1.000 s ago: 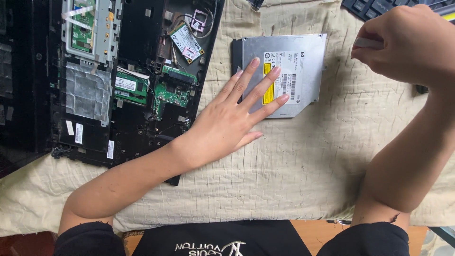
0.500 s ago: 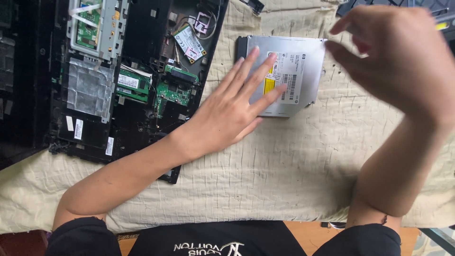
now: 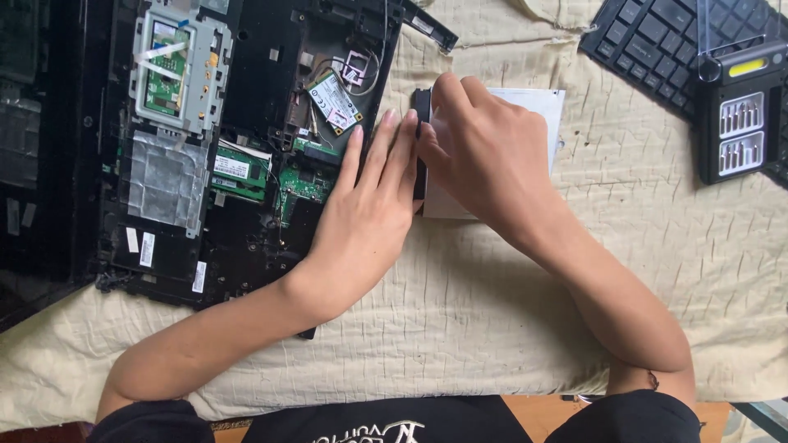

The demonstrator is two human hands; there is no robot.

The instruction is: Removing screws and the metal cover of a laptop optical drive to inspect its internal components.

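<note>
Both hands on silver drive (image 3: 525,107): left hand (image 3: 369,221) flat, right hand (image 3: 484,156) gripping it

Silver optical drive (image 3: 538,111) w/ black bezel, cream cloth (image 3: 492,312), green boards (image 3: 238,172), prob. black laptop chassis (image 3: 271,74).

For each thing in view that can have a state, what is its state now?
Laptop base: opened up, boards exposed, lying on the cloth.
Optical drive: out of the laptop, flat on the cloth, both hands on it.
Left hand: flat, fingers straight, at the drive's black front edge.
Right hand: resting on top of the drive.
Screwdriver bit case: standing on the keyboard.
</note>
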